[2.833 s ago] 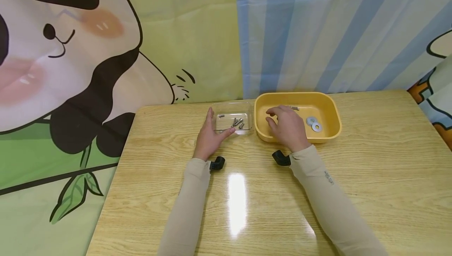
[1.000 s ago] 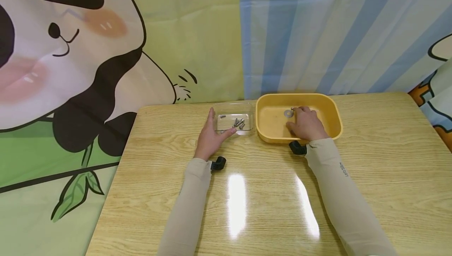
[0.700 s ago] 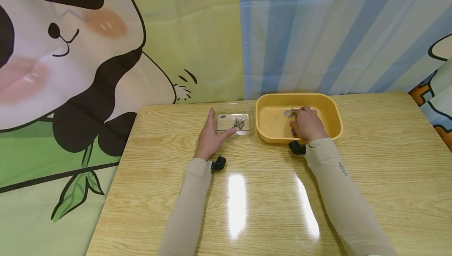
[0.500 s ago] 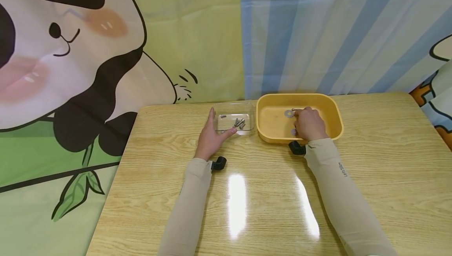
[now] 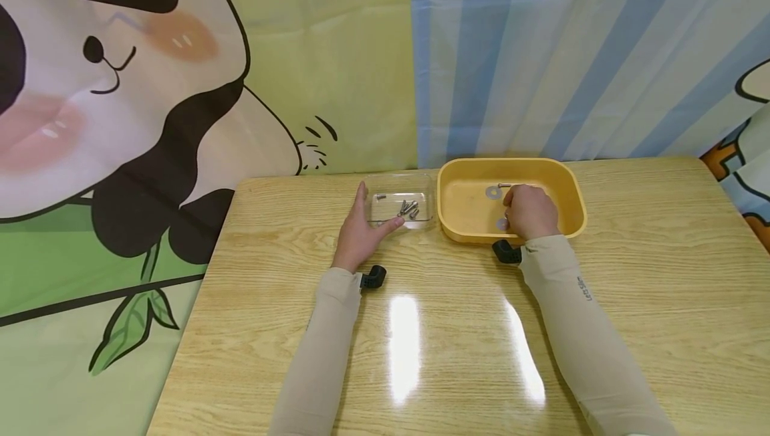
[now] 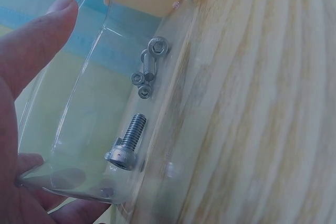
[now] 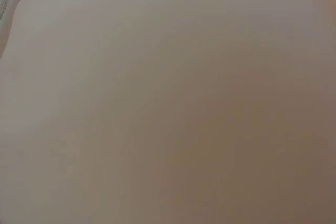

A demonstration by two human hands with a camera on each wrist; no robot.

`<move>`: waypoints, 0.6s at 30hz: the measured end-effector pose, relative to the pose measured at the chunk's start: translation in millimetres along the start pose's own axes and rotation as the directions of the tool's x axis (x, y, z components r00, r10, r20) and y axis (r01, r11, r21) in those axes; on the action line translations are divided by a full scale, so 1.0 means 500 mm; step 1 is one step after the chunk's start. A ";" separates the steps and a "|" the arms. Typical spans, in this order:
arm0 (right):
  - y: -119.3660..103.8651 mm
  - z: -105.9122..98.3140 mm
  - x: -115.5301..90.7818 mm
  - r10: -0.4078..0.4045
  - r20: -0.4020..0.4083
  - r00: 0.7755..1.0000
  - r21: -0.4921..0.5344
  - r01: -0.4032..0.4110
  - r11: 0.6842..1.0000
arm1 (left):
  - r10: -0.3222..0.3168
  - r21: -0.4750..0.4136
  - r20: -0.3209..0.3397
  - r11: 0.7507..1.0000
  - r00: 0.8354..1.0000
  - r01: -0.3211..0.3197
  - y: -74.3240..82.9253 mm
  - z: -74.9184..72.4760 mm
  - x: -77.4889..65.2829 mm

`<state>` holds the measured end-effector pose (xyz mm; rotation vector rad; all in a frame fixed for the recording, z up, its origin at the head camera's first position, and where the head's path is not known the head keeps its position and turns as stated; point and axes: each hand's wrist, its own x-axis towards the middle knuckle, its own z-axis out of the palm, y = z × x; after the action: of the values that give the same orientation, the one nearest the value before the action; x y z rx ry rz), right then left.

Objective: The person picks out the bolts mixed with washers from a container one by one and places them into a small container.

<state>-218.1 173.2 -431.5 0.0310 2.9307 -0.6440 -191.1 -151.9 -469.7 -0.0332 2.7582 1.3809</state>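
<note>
My left hand (image 5: 358,235) holds the near left corner of a clear plastic box (image 5: 428,208), thumb along the front wall and fingers at the left side. Several metal socket-head screws (image 6: 126,142) lie inside the box. To its right stands a yellow tray (image 5: 450,222), with my right hand (image 5: 532,212) lowered into it. The right fingers bend downward, and their tips are hidden beneath the hand. A flat washer (image 5: 493,192), a second washer (image 5: 502,224) and a thin screw (image 5: 504,185) lie by that hand. Blurred skin fills nearly all of the right wrist view.
Both containers stand at the back edge of a wooden table (image 5: 457,356), close beside each other. A printed curtain (image 5: 337,55) hangs right behind them. A black wrist-camera mount (image 5: 374,277) sits at the left cuff, another mount (image 5: 506,251) at the right.
My right hand has moved rightward within the yellow tray since the oldest frame, and its fingers have drawn in lately, uncovering the nearer washer. My left hand stays at the clear box.
</note>
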 end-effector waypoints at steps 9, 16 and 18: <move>0.000 0.000 0.005 0.031 0.062 0.998 -0.010 -0.031 0.999 | 0.007 -0.006 -0.003 1.000 1.000 -0.007 0.000 0.000 0.000; 0.001 0.001 0.002 0.017 0.030 0.999 0.006 -0.017 1.000 | 0.005 0.001 -0.002 1.000 1.000 -0.005 0.001 -0.001 -0.001; 0.002 0.002 0.002 0.012 0.021 1.000 0.003 -0.012 1.000 | 0.004 0.004 -0.001 1.000 1.000 -0.004 0.001 -0.001 -0.001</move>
<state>-218.9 173.8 -433.0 0.0420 2.9068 -0.6427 -190.4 -152.1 -468.9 -0.0280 2.7641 1.3764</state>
